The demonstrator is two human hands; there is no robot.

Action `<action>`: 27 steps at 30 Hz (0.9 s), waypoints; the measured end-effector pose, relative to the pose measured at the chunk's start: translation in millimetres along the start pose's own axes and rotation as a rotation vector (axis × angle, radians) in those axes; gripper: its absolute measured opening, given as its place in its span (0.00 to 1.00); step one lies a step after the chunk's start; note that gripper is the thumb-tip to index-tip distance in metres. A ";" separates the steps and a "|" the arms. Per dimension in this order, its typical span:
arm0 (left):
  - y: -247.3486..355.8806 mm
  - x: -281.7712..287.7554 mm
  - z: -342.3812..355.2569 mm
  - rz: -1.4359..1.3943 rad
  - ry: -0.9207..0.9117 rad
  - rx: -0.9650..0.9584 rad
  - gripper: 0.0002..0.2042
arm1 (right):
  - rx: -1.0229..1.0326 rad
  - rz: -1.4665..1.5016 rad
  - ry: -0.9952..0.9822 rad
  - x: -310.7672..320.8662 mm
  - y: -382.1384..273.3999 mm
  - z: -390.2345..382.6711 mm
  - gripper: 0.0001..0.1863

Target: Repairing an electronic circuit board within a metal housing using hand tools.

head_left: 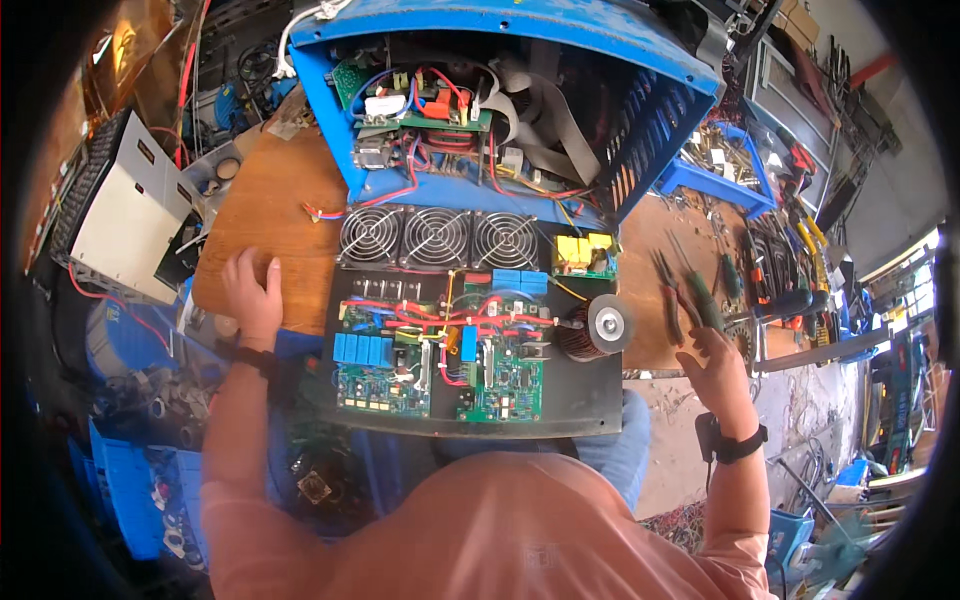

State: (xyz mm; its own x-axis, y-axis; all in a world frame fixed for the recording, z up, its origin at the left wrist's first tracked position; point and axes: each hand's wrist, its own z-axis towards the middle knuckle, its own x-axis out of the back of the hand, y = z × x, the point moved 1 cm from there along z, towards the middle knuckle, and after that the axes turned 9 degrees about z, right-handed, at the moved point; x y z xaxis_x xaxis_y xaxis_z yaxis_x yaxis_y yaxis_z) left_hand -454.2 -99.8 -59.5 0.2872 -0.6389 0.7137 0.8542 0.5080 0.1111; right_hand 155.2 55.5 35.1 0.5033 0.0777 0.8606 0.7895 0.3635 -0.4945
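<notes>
My left hand (253, 290) lies on the brown wooden tabletop with its fingers apart, holding nothing. At the right, my right hand (716, 365) has its fingers curled at the handle end of a green-handled screwdriver (702, 297), with the thumb off to the side. Pliers with red handles (669, 297) lie just left of it. Between my hands, a black panel (590, 400) slid out of a blue metal cabinet (500, 32) carries green circuit boards (510, 390), a row of three fans (437, 240), red wires and a round copper-wound coil (592, 330).
Inside the cabinet are another board (430, 115) and a grey ribbon cable (560, 130). Several hand tools (780, 270) crowd the right side, near a blue bin (720, 175) of small metal parts. A cream-coloured case (132, 210) stands at the left.
</notes>
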 end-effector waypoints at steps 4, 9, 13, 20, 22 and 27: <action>-0.3 -5.0 3.2 0.007 -0.010 -0.010 0.19 | 0.010 -0.096 -0.014 -4.6 1.9 11.6 0.19; -2.3 -7.7 2.1 0.028 -0.074 0.009 0.18 | -0.020 -0.144 -0.028 -5.7 -0.5 23.2 0.20; -7.6 -3.1 2.1 0.109 -0.125 -0.021 0.16 | -0.006 -0.097 -0.021 -4.5 0.8 28.2 0.20; -33.0 -25.5 0.6 0.262 -0.201 0.007 0.19 | -0.053 -0.200 0.087 9.2 18.8 36.8 0.15; -35.9 -28.9 0.4 0.201 -0.166 -0.019 0.18 | -0.128 -0.215 0.015 11.0 23.1 40.6 0.15; -26.2 -24.4 3.8 0.213 -0.173 0.008 0.17 | -0.153 -0.347 0.042 5.4 37.1 47.2 0.15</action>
State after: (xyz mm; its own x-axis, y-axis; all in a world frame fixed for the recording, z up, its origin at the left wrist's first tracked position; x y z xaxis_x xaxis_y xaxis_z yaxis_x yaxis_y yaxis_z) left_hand -485.3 -95.3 -77.2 0.3812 -0.4091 0.8291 0.7789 0.6252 -0.0495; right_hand 170.7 113.2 27.2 0.2081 -0.0653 0.9759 0.9573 0.2185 -0.1895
